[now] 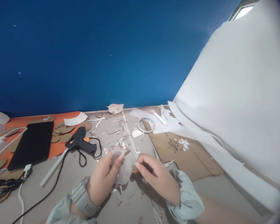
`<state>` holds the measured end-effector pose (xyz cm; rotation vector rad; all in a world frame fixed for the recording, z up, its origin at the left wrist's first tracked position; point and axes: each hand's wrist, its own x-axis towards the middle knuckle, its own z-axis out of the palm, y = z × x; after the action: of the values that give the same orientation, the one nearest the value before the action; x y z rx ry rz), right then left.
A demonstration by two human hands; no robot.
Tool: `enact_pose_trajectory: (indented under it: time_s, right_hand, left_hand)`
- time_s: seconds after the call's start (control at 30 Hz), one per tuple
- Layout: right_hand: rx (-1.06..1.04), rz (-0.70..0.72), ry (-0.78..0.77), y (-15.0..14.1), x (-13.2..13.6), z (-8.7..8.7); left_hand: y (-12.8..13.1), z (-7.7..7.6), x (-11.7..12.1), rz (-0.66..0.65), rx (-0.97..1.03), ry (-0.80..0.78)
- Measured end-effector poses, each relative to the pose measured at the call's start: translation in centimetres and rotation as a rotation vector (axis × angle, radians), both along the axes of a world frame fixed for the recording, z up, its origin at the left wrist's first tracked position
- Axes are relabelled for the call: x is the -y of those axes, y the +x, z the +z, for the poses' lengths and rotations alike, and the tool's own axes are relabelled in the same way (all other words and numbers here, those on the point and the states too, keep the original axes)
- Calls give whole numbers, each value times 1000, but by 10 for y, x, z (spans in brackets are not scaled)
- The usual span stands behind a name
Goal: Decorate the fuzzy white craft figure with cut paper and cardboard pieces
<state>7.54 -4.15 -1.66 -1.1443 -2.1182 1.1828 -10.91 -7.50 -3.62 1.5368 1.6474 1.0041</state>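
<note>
My left hand (102,179) is closed around a pale, fluffy white piece (124,172), thumb and fingers pinching its top edge next to a small brown stick (127,152). My right hand (155,177) is closed in a pinch on a small brown bit (135,170) at the right side of that white piece. The two hands are close together low in the middle of the view, above a grey work surface (70,179) littered with paper scraps. A grey watch (82,197) is on my left wrist and a pale scrunchie (186,202) on my right wrist.
A black glue gun (80,143) with its cord lies left of my hands, beside a black tablet (32,143) on an orange mat (60,149). A tape ring (146,125), a pink-white marker (159,117), brown cardboard (189,155) and big white sheets (238,102) fill the right. A blue wall stands behind.
</note>
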Motion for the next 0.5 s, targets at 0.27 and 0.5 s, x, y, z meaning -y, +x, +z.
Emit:
enact_pose_trajectory:
  time_s: [0.27,0.5]
  right_hand:
    - [-12,-12,26,1,0,1]
    - [-42,-8,68,3,1,0]
  left_hand:
    - [1,2,1,-141,21,1]
    - [1,7,0,-129,71,-9]
